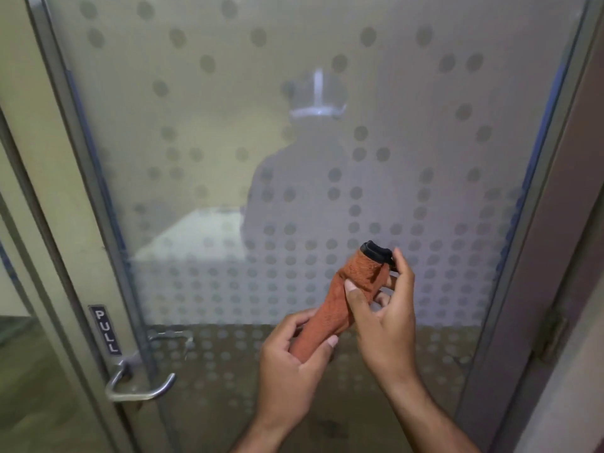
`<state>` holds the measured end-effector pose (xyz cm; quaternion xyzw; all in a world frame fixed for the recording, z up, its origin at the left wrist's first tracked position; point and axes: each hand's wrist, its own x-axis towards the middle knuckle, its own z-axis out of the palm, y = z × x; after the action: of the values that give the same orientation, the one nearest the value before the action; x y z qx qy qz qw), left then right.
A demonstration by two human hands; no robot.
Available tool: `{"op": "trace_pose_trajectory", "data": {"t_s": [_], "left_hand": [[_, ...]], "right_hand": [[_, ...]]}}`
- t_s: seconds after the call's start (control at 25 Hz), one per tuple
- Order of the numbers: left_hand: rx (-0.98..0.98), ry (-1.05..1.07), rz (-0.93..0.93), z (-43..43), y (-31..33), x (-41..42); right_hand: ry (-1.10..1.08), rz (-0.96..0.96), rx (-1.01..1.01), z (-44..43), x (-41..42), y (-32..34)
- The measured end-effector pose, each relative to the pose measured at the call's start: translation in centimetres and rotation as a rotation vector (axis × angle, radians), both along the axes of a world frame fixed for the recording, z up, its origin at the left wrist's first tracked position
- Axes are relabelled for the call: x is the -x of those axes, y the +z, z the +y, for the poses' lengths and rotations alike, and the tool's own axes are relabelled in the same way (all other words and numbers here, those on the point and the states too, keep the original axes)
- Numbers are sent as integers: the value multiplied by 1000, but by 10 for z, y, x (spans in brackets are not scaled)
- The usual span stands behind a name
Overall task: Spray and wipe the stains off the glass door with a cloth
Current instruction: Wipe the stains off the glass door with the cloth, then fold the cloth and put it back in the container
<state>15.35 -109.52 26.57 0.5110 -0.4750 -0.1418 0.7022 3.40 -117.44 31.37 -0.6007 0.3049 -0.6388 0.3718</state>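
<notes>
A frosted glass door (228, 132) with a pattern of round dots fills the view in front of me. An orange cloth (346, 295) with a black edge is bunched into a roll and held up before the lower glass. My left hand (294, 361) grips the cloth's lower end. My right hand (385, 318) pinches its upper part between thumb and fingers. No spray bottle is in view. A blurred reflection of a person shows in the glass.
A metal lever handle (140, 387) sits at the door's lower left, below a black "PULL" label (105, 330). The metal frame (81, 158) runs down the left side. A wall and hinge (552, 338) close in on the right.
</notes>
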Motion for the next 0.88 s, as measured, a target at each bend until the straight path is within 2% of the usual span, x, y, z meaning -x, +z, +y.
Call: {"op": "trace_pose_trajectory", "data": {"t_s": [0.16,0.36,0.48,0.64,0.76,0.88], "left_hand": [[81,146,122,38,-3,-12],[64,338,42,100,0,-41],[55,421,55,152,-1,-62],[23,514,135,237,-7,-82],[6,597,221,316,-15,-90],[-22,681,295,406,-23,-87]], "right_hand": [[256,-62,-148,16,-14,-15],[520,-57,-318,51,-47,-32],[637,-34,-443,90,-77,-54],[763,92,-435,151,-117,-78],[972,116,-387,202,-150,-90],[1219,176,-426,269,-171,-99]]}}
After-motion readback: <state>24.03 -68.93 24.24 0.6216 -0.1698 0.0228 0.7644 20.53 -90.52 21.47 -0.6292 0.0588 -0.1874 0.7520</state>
